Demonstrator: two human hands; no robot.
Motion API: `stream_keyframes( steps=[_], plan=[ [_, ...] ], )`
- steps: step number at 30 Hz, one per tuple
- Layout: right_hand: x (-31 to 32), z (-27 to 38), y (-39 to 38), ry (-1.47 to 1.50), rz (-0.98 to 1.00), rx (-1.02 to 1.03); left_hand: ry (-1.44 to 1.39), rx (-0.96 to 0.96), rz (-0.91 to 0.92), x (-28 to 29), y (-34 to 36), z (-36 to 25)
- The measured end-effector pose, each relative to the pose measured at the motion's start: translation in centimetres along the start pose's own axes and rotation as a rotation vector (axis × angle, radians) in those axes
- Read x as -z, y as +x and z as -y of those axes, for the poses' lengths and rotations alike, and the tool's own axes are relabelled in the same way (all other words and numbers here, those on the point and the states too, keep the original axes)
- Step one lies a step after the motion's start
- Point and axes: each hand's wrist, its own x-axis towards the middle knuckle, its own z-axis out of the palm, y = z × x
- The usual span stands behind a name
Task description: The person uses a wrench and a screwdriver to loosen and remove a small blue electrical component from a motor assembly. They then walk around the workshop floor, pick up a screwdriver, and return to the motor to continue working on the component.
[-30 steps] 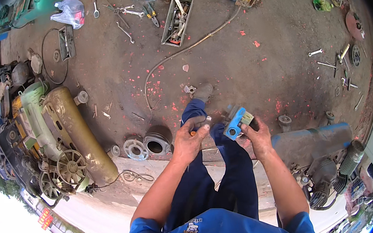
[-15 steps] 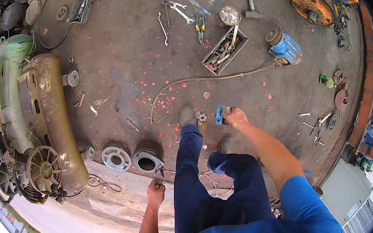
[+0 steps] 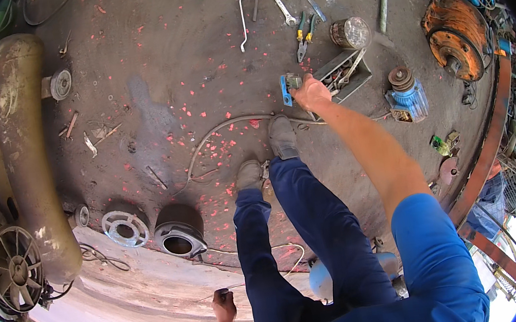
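My right hand (image 3: 312, 94) is closed round a small blue and grey block-shaped part (image 3: 286, 90), held out at arm's length over the ground. Behind that hand, as seen from above, lies a grey metal toolbox (image 3: 355, 85) with wrenches inside; the hand hides its left end. Down by my left side, my left hand (image 3: 224, 307) is closed, and a small dark thing shows at its fingers, too small to name. Beyond my right hand lie pliers (image 3: 302, 41) with yellow and green handles and a dented round can (image 3: 351, 33).
A hose (image 3: 215, 132) curves over the ground by my shoes. To the left are a cast housing (image 3: 179, 233), a ringed flange (image 3: 125, 229) and a large tank (image 3: 26, 159). At right stand a blue motor (image 3: 410, 102) and an orange motor (image 3: 455, 37). Open-ended wrenches (image 3: 281, 5) lie ahead.
I have stepped forward, my right foot now ahead of the left. My right hand has carried the blue and grey part forward, up to the toolbox. My left hand hangs farther back.
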Motion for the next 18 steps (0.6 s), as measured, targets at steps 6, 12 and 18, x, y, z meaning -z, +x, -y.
stream_keyframes(
  steps=[6, 12, 18],
  plan=[
    [-2.7, 1.2, 5.8, -0.054, -0.009, 0.116, -0.096, 0.023, -0.042, -3.5, 2.0, -3.3],
    [-3.5, -2.5, 6.4, 0.115, -0.271, 0.226, -0.192, -0.053, -0.108, -4.5, 2.9, -12.1],
    [-1.7, -5.9, -5.0, 0.112, 0.057, 0.429, -0.204, -0.302, -0.203, -2.4, 1.0, -25.5]
  ],
)
